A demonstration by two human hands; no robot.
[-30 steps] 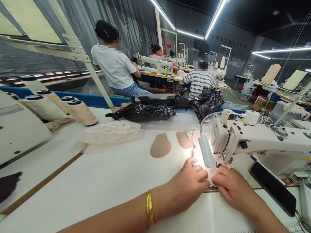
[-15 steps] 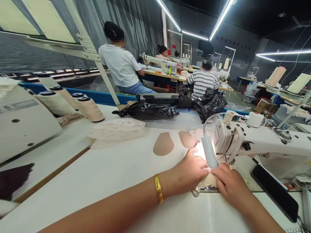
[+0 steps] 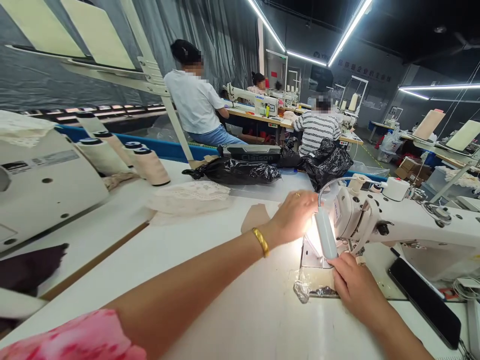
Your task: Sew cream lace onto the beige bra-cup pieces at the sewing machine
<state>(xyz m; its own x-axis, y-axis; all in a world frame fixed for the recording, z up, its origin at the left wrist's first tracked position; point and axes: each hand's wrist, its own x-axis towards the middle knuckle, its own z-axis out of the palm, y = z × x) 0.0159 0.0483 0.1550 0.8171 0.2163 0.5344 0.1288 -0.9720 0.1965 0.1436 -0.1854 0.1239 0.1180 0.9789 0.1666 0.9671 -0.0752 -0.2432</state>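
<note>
My left hand reaches over the far side of the sewing machine's bed, just left of the small grey lamp. Its fingers look stretched forward, but glare and the lamp hide the tips. Beneath the lamp, my right hand rests at the needle area with thumb and forefinger pressed together; whatever they pinch is hidden. The white sewing machine stands to the right, its metal plate lit and bare at the left. A beige curved fabric piece lies behind my left wrist, partly covered.
A black phone lies right of my right hand. Black plastic bags and pale lace fabric lie along the table's back. Thread cones stand at left beside another machine. Co-workers sit at machines beyond.
My left hand has moved from the front of the needle area up and away, past the lamp, uncovering the metal plate. My right hand stays nearly in place. The view has shifted slightly.
</note>
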